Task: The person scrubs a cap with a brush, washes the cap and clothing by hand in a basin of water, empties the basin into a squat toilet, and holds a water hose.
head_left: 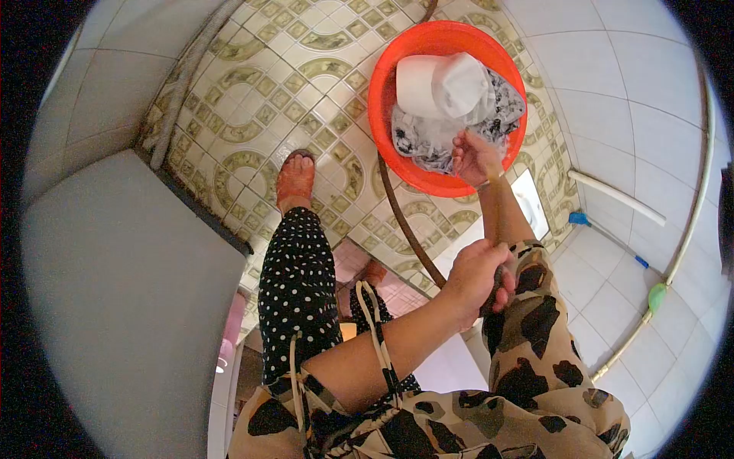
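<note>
My left hand (480, 281) is closed around a brown hose (498, 203), whose upper part runs along my right forearm. The hose's blurred end points toward my right hand (475, 157). Over the near right side of a red basin (378, 145), that right hand has its fingers curled in, and I see nothing in them. Below it lies wet grey-and-white patterned cloth (417, 138) in cloudy water. A white, rounded, cylinder-like thing (419, 86) rests on the cloth; its exact kind is unclear.
Another stretch of hose (405, 222) curves across the patterned tile floor (252, 115). A grey panel (130, 306) stands at left. Along the right wall are a white pipe (618, 197), a blue-headed brush (579, 219) and a thin tube (709, 138). My sandalled foot (295, 180) is left of the basin.
</note>
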Tool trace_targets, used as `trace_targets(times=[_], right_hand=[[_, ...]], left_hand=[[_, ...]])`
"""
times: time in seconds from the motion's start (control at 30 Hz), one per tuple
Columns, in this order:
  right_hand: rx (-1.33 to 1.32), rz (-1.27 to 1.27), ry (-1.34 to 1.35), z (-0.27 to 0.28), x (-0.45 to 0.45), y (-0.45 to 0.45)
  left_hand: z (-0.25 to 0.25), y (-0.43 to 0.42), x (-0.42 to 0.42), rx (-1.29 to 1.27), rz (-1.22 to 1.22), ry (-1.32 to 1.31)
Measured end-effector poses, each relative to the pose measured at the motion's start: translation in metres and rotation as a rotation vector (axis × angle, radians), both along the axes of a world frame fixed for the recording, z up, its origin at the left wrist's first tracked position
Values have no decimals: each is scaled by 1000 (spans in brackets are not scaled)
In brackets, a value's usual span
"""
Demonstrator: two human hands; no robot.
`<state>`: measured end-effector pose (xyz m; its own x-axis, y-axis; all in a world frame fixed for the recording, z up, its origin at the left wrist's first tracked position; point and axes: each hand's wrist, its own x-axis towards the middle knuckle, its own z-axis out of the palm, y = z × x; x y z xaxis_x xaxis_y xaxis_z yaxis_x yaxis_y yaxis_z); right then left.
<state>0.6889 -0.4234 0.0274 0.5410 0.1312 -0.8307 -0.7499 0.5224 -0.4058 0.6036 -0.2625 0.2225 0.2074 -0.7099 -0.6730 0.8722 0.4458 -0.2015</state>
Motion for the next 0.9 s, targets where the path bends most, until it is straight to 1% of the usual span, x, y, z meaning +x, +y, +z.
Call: trace_targets(times=[0.13,0.17,0.2,0.33,0.37,0.4,0.43,0.53,0.63,0.7,0.9], right_hand=[[-23,3,-19,-9,-3,-6],[-15,49,-72,-11,-4,-6],[-6,95,-125,-13,-5,-7],[-3,137,-151,-17,-7,-7],[61,177,-149,-17,-5,-6],[124,216,-146,-17,-5,-5],[124,215,-146,-17,-5,-2],[79,186,-135,-21,-7,4],[73,234,-104,-14,-7,10],[33,150,-31,-12,-8,14],[31,176,-12,-15,-13,7]], left_hand=[[-3,-3,-3,128,72,17],[-4,-4,-4,172,102,27],[-4,-4,-4,171,103,27],[-5,-5,-5,225,91,16],[-5,-6,-6,236,105,8],[-5,-6,-6,237,104,8],[-5,-7,-6,239,91,27],[-6,-6,-5,232,74,58],[-7,-8,-7,216,70,76],[-6,-8,-8,206,68,85],[-7,-10,-12,166,61,90]])
